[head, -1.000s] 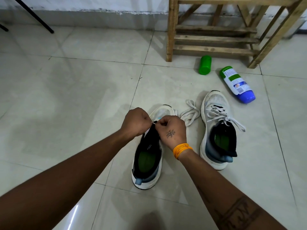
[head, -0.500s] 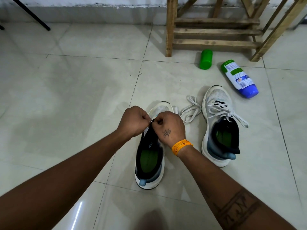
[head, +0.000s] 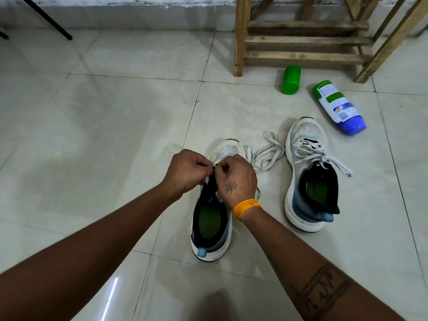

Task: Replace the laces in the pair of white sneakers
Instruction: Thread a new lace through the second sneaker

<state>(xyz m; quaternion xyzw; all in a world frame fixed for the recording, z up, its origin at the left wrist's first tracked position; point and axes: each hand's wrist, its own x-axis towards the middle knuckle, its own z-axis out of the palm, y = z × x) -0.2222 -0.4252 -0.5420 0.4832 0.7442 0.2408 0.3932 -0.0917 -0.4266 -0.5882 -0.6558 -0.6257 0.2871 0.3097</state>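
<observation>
The fingertips of both hands are hidden behind curled knuckles, and they cover the throat of the left sneaker [head: 212, 218], so its eyelets cannot be made out. The left hand [head: 188, 170] and right hand [head: 237, 179] meet over that shoe, each pinching a short white lace tip [head: 215, 166] between them. The rest of the lace [head: 266, 152] lies in loose flat loops on the floor [head: 104, 135] between the 2 sneakers. The right sneaker [head: 309, 172] stands apart, laced, with a knit mesh toe and green insole. Behind it lie 2 plastic things: a green cap [head: 291, 79] and a bottle [head: 338, 107] on its side. The slatted wooden rack [head: 301, 40] is cut off at the top edge.
</observation>
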